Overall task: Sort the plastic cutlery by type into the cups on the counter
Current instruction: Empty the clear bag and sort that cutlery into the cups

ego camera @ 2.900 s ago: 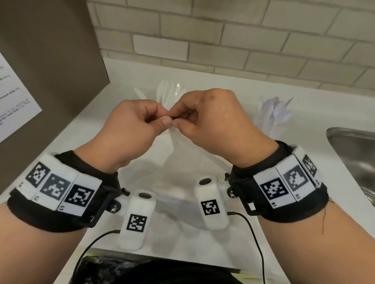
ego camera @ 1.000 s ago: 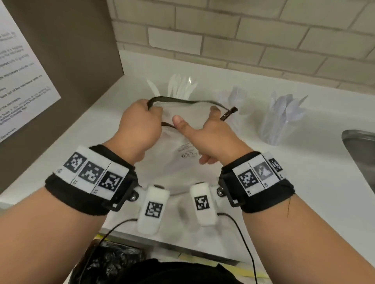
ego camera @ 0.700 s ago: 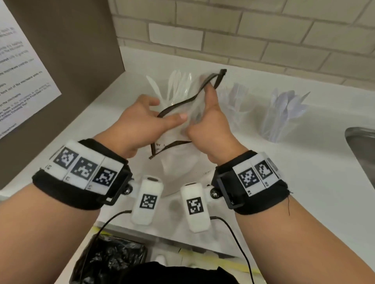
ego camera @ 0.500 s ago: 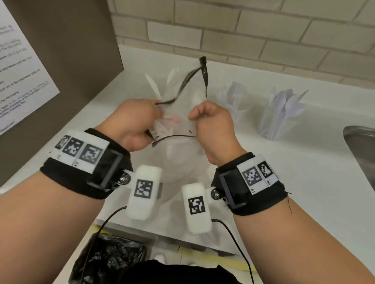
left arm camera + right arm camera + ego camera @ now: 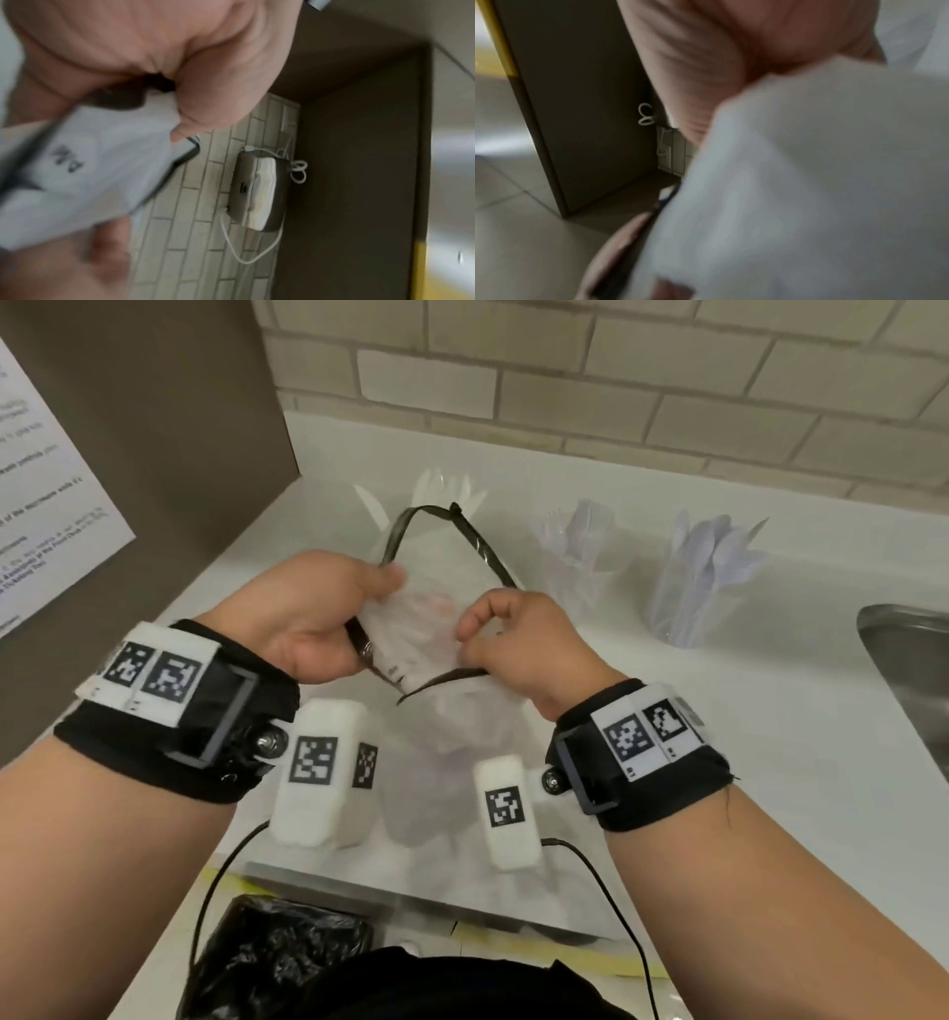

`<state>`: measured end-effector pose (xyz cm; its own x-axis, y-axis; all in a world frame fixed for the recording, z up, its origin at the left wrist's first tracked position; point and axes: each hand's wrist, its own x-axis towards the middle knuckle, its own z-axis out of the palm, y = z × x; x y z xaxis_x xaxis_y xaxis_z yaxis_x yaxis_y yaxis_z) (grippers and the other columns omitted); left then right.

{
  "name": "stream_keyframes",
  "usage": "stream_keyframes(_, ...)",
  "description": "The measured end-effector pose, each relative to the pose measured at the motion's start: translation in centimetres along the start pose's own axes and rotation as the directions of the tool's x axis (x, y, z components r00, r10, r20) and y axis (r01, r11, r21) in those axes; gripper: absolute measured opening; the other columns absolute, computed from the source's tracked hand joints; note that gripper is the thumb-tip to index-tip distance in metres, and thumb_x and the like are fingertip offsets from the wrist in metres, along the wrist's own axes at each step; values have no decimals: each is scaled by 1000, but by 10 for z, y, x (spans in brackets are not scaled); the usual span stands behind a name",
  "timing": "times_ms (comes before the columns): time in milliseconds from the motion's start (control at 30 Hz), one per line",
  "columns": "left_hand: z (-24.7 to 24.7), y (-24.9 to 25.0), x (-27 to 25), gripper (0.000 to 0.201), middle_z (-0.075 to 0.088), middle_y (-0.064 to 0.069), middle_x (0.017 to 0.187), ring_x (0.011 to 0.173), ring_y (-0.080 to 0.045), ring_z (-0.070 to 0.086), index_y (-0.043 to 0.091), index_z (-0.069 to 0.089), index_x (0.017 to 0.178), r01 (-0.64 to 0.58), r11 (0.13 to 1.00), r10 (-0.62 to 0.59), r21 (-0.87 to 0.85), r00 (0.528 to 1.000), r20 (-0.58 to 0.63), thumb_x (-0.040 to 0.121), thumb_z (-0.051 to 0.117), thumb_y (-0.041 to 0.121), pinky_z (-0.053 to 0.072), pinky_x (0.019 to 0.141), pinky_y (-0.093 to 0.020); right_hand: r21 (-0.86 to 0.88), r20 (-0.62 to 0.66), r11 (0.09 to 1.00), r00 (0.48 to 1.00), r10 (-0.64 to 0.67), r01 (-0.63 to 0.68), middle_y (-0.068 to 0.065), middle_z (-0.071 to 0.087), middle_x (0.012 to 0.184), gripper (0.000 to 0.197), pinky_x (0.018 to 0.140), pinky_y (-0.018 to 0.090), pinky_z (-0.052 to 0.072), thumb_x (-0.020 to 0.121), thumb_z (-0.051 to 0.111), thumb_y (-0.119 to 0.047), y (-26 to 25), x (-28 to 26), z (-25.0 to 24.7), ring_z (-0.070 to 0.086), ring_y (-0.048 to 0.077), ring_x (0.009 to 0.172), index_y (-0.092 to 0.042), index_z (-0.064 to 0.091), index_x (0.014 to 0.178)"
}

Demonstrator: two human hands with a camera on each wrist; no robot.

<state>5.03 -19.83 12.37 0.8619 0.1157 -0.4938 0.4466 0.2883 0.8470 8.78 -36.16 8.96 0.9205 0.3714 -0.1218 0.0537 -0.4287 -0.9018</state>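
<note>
Now both hands, left hand [image 5: 313, 613] and right hand [image 5: 518, 639], pinch a clear plastic bag [image 5: 436, 618] (dark zip strip along its mouth) above the counter [image 5: 770, 711].

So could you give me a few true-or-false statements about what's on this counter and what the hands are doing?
1. Both hands hold a clear plastic bag with a dark zip strip. True.
2. The left hand is resting flat on the counter. False: it grips the bag's edge.
3. Three clear cups stand along the wall. True: the right cup, the middle cup and one behind the bag.
4. The cups are empty. False: pale cutlery stands in them.
5. The right hand holds a fork. False: it pinches the bag.
</note>
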Motion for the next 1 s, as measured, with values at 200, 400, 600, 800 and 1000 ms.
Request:
stream_keyframes(200, -4, -17, -2, 47, 71, -5, 101, 83, -21, 70, 22, 51, 123, -236, 927, 263, -291, 963, 56, 88, 48, -9, 59, 64, -34, -272, 198, 961, 975, 105, -48, -2, 50, 123, 82, 64, 28, 58, 83, 41, 10, 5, 8, 7, 59, 27, 102, -37, 26, 148)
stream_keyframes(400, -23, -30, 9, 40, 57, -1, 89, 66, -16, 52, 24, 64, 115, -128, 664, 294, 736, 951, -99, 82, 61, 2, 43, 46, -17, 233, 76, 970, 995, 57, -74, 4, 67, 93, 47, 56, 27, 43, 78, 39, 15, 0, 15, 22, 58, 20, 72, -19, 72, 80)
stream_keyframes(600, -34, -38, 15, 59, 49, -16, 127, 109, -30, 52, 15, 44, 138, 57, 298, 431, 953, 883, -188, 83, 66, 22, 39, 80, -28, 136, 204, 990, 979, 2, -30, 1, 69, 93, 31, 77, 28, 52, 73, 60, 14, -2, 7, 31, 63, 10, 87, -13, 71, 82)
stream_keyframes(800, -57, -41, 9, 54, 57, -4, 108, 79, -16, 57, 26, 57, 120, -136, 639, 407, 757, 895, -182, 80, 48, -9, 44, 51, -17, -589, 356, 801, 924, 141, 105, 11, 38, 135, 88, 77, 33, 58, 82, 51, 3, -8, 16, 33, 52, 25, 105, -35, 12, 152)
stream_keyframes(1000, -67, -48, -2, 106, -22, -3, 149, 137, -38, 21, 57, 14, 138, 72, -78, 349, 994, 936, -40, 62, 79, 22, 32, 107, -49, -668, 457, 692, 885, 92, 274, 13, 33, 136, 91, 84, 30, 53, 82, 47, 5, -20, 27, 48, 55, 27, 108, -35, 4, 152)
